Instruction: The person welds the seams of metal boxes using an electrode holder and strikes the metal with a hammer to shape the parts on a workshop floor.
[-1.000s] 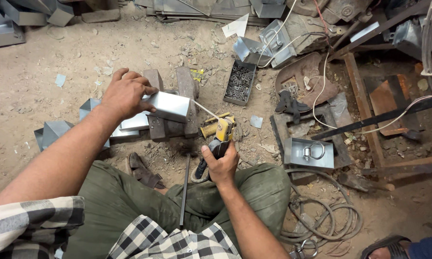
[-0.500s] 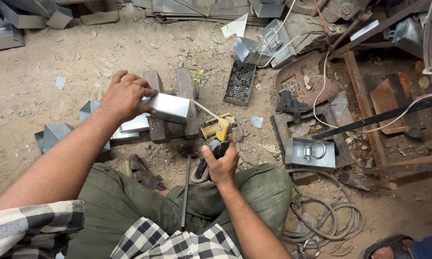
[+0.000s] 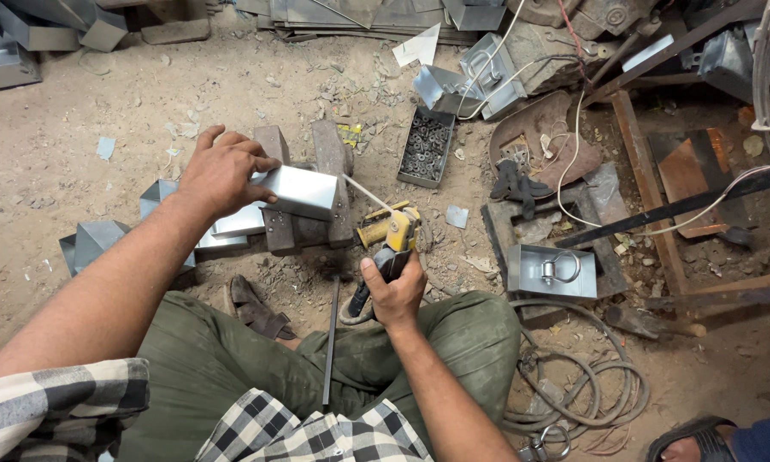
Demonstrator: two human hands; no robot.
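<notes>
A shiny sheet-metal box [image 3: 297, 190], rectangular and open-ended, lies across two upright steel blocks [image 3: 309, 184] on the dirt floor [image 3: 77, 111], just ahead of the seated person's knees. The left hand [image 3: 221, 171] rests on the box's left end, palm down, its fingers [image 3: 252, 162] curled over the top edge and pressed against the metal. A thin welding rod [image 3: 369, 194] slants from the box's right end down to a yellow electrode holder [image 3: 398, 235], which the right hand [image 3: 393, 291] grips by its dark handle, fingers wrapped tight around it with the thumb on top. The rod's tip sits at, or just beside, the box's right corner; whether it touches cannot be told. More folded sheet-metal pieces [image 3: 115, 235] lie on the floor under and left of the left forearm. A worn sandal [image 3: 256, 310] sits near the left knee, and a thin dark metal bar [image 3: 331, 338] lies across the olive trousers [image 3: 256, 376]. Beyond the blocks, a small open tray of dark washers [image 3: 426, 147] stands on the floor. To the right, a dark glove [image 3: 515, 184] lies on a flat plate, and near it a shallow metal tray holds a shackle [image 3: 558, 269]. A coil of grey cable [image 3: 581, 389] loops beside the right knee, and another person's sandalled foot [image 3: 701, 436] shows at the lower right corner.
</notes>
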